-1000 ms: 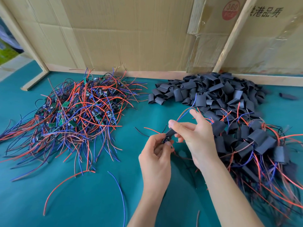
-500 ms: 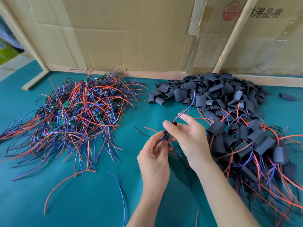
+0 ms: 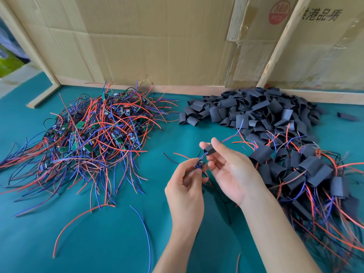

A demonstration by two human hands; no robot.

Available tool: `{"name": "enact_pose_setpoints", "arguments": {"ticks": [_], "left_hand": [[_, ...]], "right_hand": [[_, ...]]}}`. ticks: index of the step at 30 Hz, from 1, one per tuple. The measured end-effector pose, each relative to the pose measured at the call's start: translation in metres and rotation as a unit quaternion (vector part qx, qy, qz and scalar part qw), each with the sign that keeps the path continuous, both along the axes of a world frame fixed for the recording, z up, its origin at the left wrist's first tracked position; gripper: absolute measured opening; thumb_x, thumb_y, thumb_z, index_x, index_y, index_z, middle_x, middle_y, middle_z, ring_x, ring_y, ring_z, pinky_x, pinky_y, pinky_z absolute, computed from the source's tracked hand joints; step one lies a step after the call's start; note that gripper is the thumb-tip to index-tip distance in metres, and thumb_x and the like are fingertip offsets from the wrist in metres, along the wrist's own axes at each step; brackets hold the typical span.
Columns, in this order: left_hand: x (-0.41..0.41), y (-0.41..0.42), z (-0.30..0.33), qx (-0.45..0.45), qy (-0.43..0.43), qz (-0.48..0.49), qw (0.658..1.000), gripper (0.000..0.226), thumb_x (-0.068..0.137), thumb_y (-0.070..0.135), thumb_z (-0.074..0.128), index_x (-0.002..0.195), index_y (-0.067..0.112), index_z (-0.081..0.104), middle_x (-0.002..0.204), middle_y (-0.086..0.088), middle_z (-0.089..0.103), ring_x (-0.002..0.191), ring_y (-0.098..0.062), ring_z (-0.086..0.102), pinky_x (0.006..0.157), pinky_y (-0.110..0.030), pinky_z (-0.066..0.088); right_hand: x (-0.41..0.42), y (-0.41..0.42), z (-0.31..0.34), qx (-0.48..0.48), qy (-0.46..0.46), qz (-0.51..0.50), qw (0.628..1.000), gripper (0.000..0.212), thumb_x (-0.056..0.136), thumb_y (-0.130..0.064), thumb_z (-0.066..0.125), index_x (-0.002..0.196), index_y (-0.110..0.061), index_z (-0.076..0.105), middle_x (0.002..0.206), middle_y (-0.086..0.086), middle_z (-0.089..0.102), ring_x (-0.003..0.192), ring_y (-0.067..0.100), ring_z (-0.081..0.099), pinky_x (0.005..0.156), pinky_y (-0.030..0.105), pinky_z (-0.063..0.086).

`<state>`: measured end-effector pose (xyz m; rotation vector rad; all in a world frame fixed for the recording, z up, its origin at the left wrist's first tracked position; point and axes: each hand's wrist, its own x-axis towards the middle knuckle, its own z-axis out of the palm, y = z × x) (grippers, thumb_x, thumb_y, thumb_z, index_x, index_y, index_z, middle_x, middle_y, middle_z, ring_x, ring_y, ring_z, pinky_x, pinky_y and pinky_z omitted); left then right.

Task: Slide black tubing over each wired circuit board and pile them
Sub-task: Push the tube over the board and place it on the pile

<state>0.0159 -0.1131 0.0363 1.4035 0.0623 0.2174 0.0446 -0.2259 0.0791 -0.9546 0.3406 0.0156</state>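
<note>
Black sleeve (image 3: 210,150): pinched by right hand (image 3: 229,170), leads already threaded.
Board (image 3: 199,164): left hand (image 3: 186,186) fingertips clamped (keep still).
Advice: pull sleeve nearward, straight along the wires.

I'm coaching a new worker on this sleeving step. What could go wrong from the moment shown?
1. The right hand pinches the black tube up on the red and blue wires, short of the circuit board pinched by the left hand; the tube mouth may catch on the board's edge or parts.
2. The threaded wire ends reach toward the pile of empty tubes and could snag there.
3. Pulling hard on the thin wires might strain their joints at the board.
</note>
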Motion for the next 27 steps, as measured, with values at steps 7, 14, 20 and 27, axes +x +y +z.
{"name": "enact_pose_setpoints", "arguments": {"ticks": [7, 14, 20, 27], "left_hand": [[-0.0007, 0.0008, 0.0019, -0.004, 0.002, 0.004, 1.000, 0.019, 0.097, 0.000, 0.065, 0.095, 0.018, 0.067, 0.090, 0.005, 0.078, 0.069, -0.017, 0.075, 0.070, -0.019, 0.054], [-0.0001, 0.0003, 0.0010, -0.025, 0.004, 0.001, 1.000, 0.020, 0.096, -0.003, 0.065, 0.093, 0.016, 0.070, 0.092, 0.000, 0.077, 0.070, -0.019, 0.075, 0.069, -0.027, 0.060], [0.0008, -0.0008, 0.0009, -0.064, -0.002, 0.000, 0.998, 0.013, 0.095, -0.004, 0.067, 0.095, 0.008, 0.071, 0.090, -0.008, 0.077, 0.079, -0.022, 0.075, 0.066, -0.027, 0.060], [0.0011, 0.0004, 0.0001, -0.068, -0.003, 0.001, 0.998, 0.013, 0.094, -0.003, 0.068, 0.094, 0.009, 0.070, 0.088, -0.010, 0.077, 0.078, -0.021, 0.075, 0.062, -0.023, 0.058]], "right_hand": [[-0.0026, -0.0008, -0.0055, -0.305, -0.046, -0.021, 0.951, 0.011, 0.089, -0.021, 0.078, 0.095, -0.012, 0.078, 0.091, 0.003, 0.081, 0.075, 0.007, 0.069, 0.060, 0.013, 0.047], [-0.0034, -0.0059, -0.0054, -0.405, -0.065, 0.023, 0.912, 0.012, 0.090, -0.026, 0.079, 0.090, -0.014, 0.078, 0.080, 0.001, 0.079, 0.074, 0.008, 0.066, 0.068, 0.023, 0.052], [-0.0039, -0.0061, -0.0022, -0.364, -0.053, 0.028, 0.929, 0.016, 0.090, -0.030, 0.078, 0.088, -0.014, 0.078, 0.081, 0.003, 0.079, 0.068, 0.009, 0.066, 0.057, 0.015, 0.047], [-0.0056, -0.0044, -0.0019, -0.364, -0.069, 0.045, 0.928, 0.019, 0.090, -0.035, 0.079, 0.083, -0.017, 0.079, 0.078, 0.002, 0.078, 0.066, 0.008, 0.064, 0.058, 0.014, 0.046]]}}
